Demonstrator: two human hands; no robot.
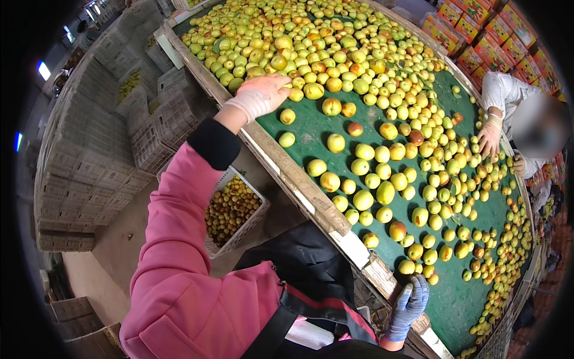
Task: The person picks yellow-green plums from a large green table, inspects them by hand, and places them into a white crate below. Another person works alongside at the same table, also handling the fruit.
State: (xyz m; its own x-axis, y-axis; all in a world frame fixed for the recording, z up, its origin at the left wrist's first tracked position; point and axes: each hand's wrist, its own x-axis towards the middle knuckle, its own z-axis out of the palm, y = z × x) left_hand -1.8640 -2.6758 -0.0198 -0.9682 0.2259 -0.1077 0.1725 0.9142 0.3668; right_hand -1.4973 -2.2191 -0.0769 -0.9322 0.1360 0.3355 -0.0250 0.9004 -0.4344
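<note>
Many green-yellow jujubes (385,192), some with red-brown patches, lie over a green sorting table (309,121) with a wooden edge. My left hand (262,95), in a pale, thin glove, reaches over the near edge and rests against the fruit at the border of the dense pile; its fingertips are partly hidden among the fruit, so its grip is unclear. In a blue-grey knit glove, my right hand (410,303) is at the near wooden edge at the lower right, with its fingers just below a few jujubes. Whether it holds anything does not show.
A white plastic crate (254,220) of browner jujubes stands on the floor below the table. Stacked crates (80,166) fill the left side. Across the table a co-worker's gloved hand (489,137) touches fruit; printed cartons (497,45) are piled behind.
</note>
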